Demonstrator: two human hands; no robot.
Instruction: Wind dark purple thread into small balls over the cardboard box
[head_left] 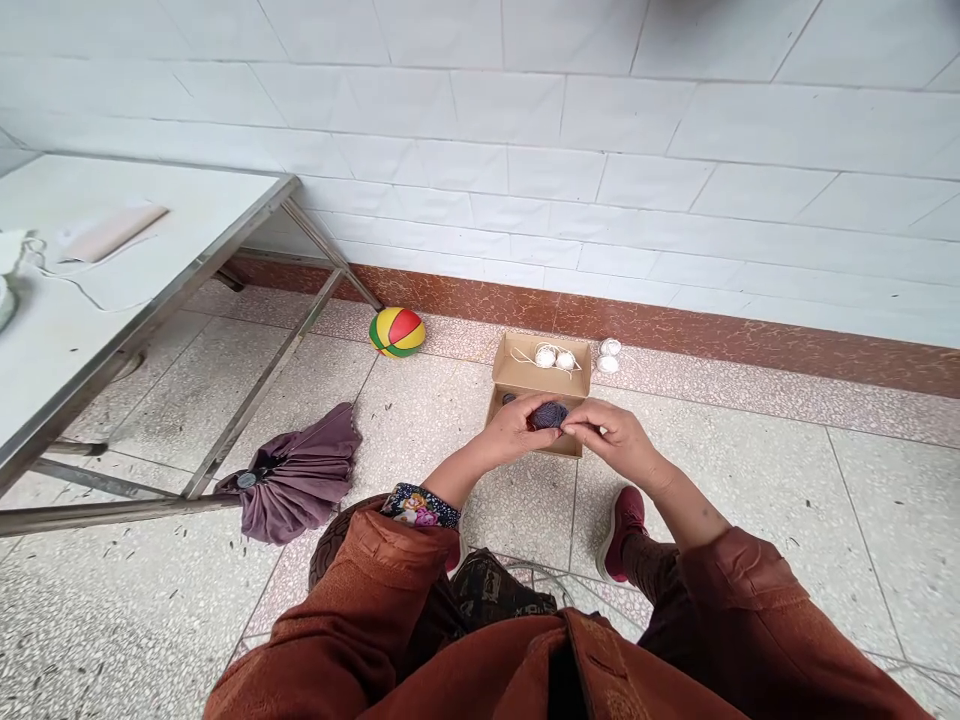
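Note:
A ball of dark grey-purple yarn is held up in front of me, over an open cardboard box on the floor. My left hand curls round the ball from the left. My right hand is closed in a pinch at the ball's right side; any strand between its fingertips is too fine to make out. White yarn balls with loose strands lie in the box's raised lid. Part of the box's lower half is hidden behind my hands, with something dark showing at its left.
More white yarn balls sit on the floor right of the box. A colourful ball rests near the wall. A folded purple umbrella lies by the metal legs of a white table at left. The tiled wall stands ahead.

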